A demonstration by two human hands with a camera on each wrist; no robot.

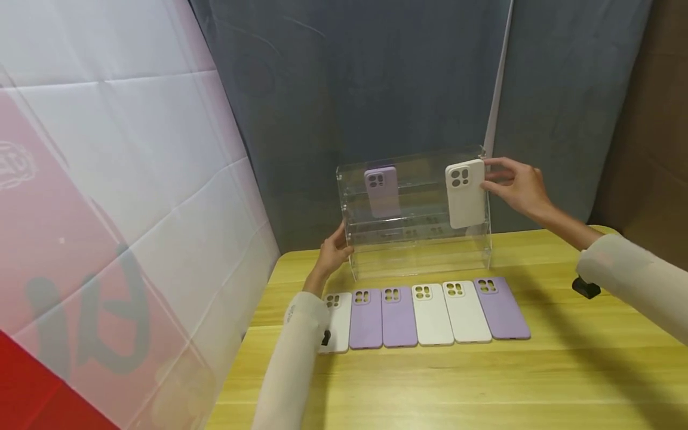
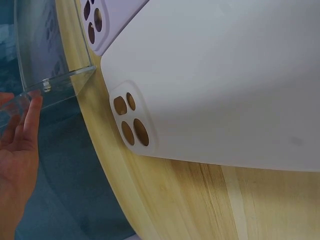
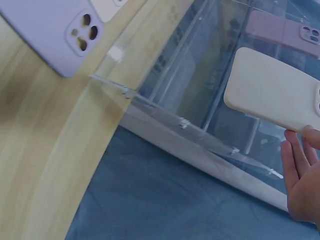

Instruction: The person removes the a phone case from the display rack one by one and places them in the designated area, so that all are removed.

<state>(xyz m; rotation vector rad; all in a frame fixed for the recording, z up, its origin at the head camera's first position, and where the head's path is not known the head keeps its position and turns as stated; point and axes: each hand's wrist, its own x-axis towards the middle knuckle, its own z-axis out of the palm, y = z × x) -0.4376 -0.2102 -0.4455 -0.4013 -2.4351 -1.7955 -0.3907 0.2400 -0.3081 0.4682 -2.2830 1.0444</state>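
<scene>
A clear acrylic display stand [image 1: 414, 260] with stepped tiers stands on the table. My right hand [image 1: 518, 185] pinches a white phone case [image 1: 466, 200] by its right edge, with thumb and fingers on that side. The case is upright at the stand's upper right, camera cutouts at the top. My left hand [image 1: 332, 254] holds the stand's left side panel; in the left wrist view its fingers [image 2: 31, 120] lie along the clear edge. A purple phone case [image 1: 384, 194] leans on the stand's upper tier, towards the left.
Along the stand's front lies a row of several white and purple phone cases [image 1: 432, 316], the leftmost partly covered by my left sleeve. The yellow wood-grain table [image 1: 430, 388] backs onto a grey-blue curtain [image 1: 376, 77]. A white printed sheet [image 1: 161, 137] hangs on the left.
</scene>
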